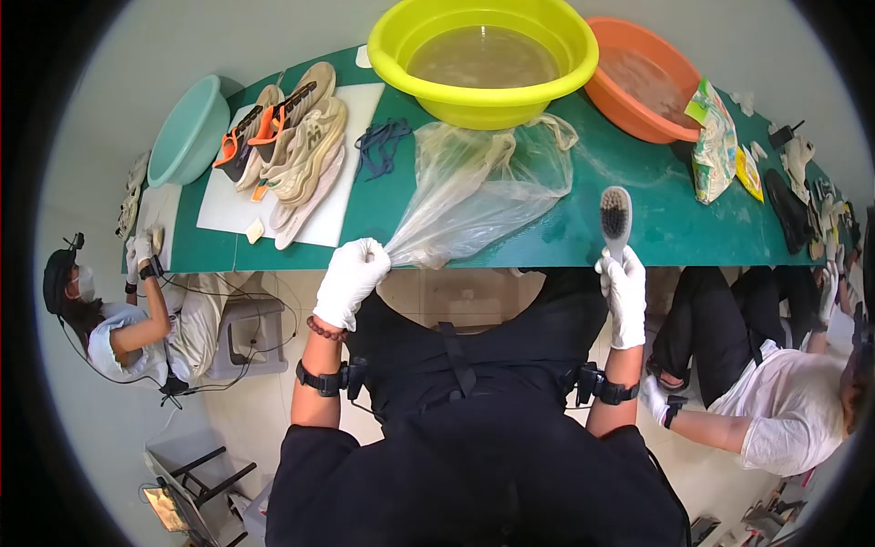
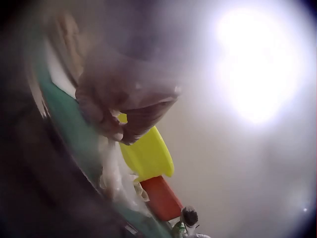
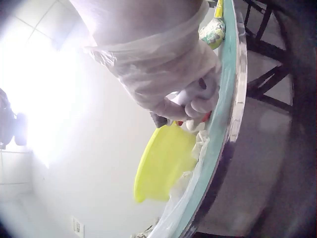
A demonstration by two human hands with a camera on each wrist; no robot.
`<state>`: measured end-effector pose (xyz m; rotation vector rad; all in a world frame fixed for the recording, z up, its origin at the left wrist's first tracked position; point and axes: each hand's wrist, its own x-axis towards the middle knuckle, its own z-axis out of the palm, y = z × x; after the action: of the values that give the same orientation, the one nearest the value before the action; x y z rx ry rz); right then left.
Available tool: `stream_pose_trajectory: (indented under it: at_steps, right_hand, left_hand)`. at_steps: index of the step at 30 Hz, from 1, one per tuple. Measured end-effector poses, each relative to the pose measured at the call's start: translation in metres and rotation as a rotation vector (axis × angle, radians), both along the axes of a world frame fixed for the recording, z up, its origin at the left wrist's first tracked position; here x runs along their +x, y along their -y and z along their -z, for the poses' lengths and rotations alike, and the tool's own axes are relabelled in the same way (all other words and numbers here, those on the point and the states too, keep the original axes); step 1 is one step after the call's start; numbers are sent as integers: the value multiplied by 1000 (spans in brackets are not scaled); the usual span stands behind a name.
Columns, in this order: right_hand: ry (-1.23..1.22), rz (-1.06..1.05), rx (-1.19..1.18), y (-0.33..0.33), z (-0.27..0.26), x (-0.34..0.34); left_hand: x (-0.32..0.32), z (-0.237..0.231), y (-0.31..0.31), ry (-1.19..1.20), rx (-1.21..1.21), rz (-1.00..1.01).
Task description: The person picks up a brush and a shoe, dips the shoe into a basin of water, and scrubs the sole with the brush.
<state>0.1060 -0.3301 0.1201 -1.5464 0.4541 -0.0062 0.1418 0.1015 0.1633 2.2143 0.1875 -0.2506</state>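
My gloved left hand [image 1: 354, 281] pinches the gathered corner of a clear plastic bag [image 1: 497, 196] at the table's near edge. The bag spreads flat and crumpled to the right of that hand, and its pulled end also shows below the fingers in the left wrist view. My gloved right hand [image 1: 625, 296] holds a scrubbing brush [image 1: 616, 219] by its pale handle. The brush stands upright in the head view, with its dark and light bristles facing me. In the right wrist view the fingers wrap the brush handle [image 3: 198, 91], close over the table edge.
A yellow basin [image 1: 392, 68] of cloudy water stands behind the bag, with an orange basin [image 1: 602, 96] to its right. Shoes [image 1: 310, 150] lie on a white board [image 1: 355, 118] at left, near blue laces [image 1: 383, 146]. A detergent bag [image 1: 715, 146] stands right. People sit at both sides.
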Motion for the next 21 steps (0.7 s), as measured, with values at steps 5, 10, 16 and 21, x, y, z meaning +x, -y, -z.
stream_pose_trajectory:
  at_steps: [5,10,16,21]
  right_hand:
    - [31,-23,2,-13,2,29]
    - [-83,-3,-208,-29,2,72]
    - [-52,31,-523,-52,1,126]
    - [-86,7,-786,-70,4,147]
  left_hand:
    - [-7,-6,-2,-40,-25,-22]
    - [-21,1,-8,-74,-51,-40]
    - [-18,-8,-8,-163,-184,99]
    - [13,-9,20,388,185,239]
